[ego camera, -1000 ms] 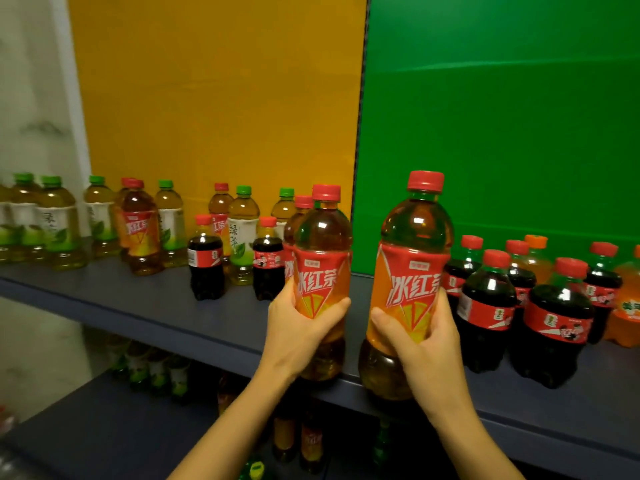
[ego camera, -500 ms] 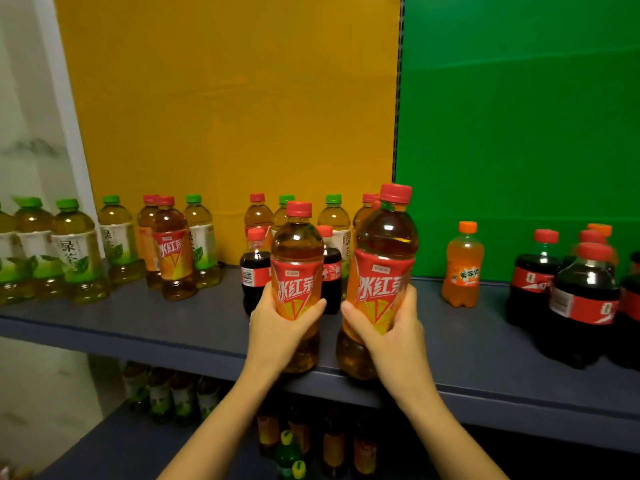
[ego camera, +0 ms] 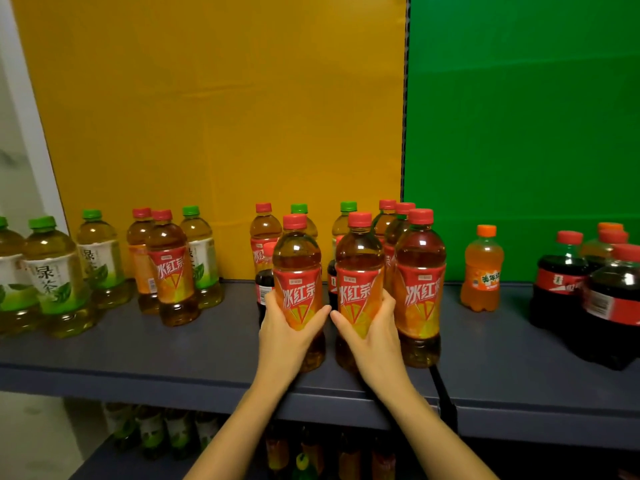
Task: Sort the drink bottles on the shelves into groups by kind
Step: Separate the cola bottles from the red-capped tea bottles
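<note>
Two bare forearms reach up from the bottom edge and converge on the front of the grey shelf (ego camera: pixel 138 355). The left hand (ego camera: pixel 285 332) wraps the lower label of one iced tea bottle (ego camera: pixel 298 268), thumb across the front on the right, fingers (ego camera: pixel 268 299) curled round the left side. The right hand (ego camera: pixel 372 336) holds a second iced tea bottle (ego camera: pixel 358 271) the same way in mirror, thumb on the left and fingers showing at the right edge of the label. Both bottles stand upright with their bases at the shelf near its front lip; whether they rest on it or are just lifted cannot be told. The two thumbs nearly meet between the bottles.

Just beside the right hand's bottle, touching or almost touching it, stands a third iced tea bottle (ego camera: pixel 419 282). All three are clear, waisted plastic with amber liquid, glossy red-and-orange labels and ribbed red caps.

Further back, close to the yellow panel (ego camera: pixel 214 116), more red-capped and green-capped bottles crowd behind them, partly hidden. To the left stand green tea bottles (ego camera: pixel 57 271) with white-and-green labels and a lone iced tea among them. To the right, before the green panel (ego camera: pixel 519 116), sit a small orange soda bottle (ego camera: pixel 482 268) and dark cola bottles (ego camera: pixel 561 282). A lower shelf holds dim bottles.
</note>
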The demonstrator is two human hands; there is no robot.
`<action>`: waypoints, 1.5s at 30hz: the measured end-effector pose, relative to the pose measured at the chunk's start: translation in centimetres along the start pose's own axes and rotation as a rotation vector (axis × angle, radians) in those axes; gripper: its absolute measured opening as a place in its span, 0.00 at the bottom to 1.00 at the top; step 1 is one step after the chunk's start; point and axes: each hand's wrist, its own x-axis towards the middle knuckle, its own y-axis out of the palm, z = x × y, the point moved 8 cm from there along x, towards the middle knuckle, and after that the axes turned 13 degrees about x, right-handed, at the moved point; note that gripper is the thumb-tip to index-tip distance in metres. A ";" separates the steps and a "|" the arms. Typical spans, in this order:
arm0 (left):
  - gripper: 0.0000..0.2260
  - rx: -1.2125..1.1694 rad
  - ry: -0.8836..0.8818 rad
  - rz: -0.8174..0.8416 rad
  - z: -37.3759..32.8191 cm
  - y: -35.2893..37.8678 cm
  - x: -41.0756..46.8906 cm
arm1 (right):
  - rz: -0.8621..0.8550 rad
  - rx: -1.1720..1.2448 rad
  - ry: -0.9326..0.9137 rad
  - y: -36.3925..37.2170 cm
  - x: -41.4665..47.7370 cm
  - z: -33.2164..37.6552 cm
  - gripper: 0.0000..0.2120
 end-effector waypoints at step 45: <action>0.20 -0.143 -0.107 -0.024 6.5 -5.0 6.7 | 0.031 0.106 0.302 3.0 6.5 -4.5 0.27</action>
